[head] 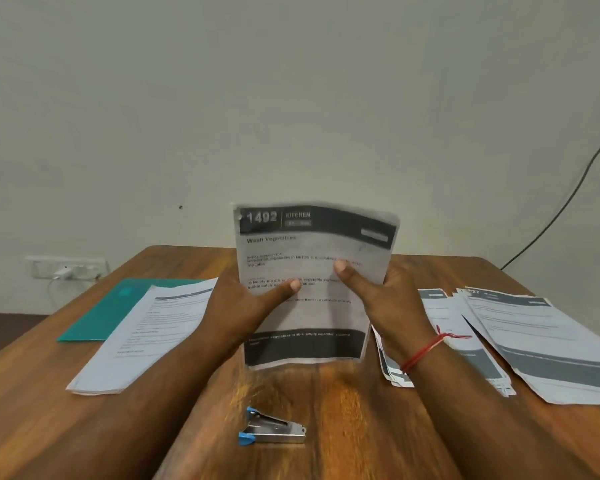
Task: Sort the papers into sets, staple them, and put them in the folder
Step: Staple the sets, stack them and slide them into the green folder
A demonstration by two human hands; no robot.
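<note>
Papers (309,289) stand upright above the table (326,410), left hand (243,306) and right hand (385,299) pinching their sides, thumbs in front. Stapler (272,427) lies below; folder (118,306) far left.

Printed sheets (309,306) held upright at centre; blue-tipped stapler (272,427) lying nearer; teal folder (111,310) flat left, partly under paper stack (142,341).

Probably an office: wooden desk (309,393), printed papers (312,244), teal folder (118,310), stapler (272,427), wall socket (68,268).
</note>
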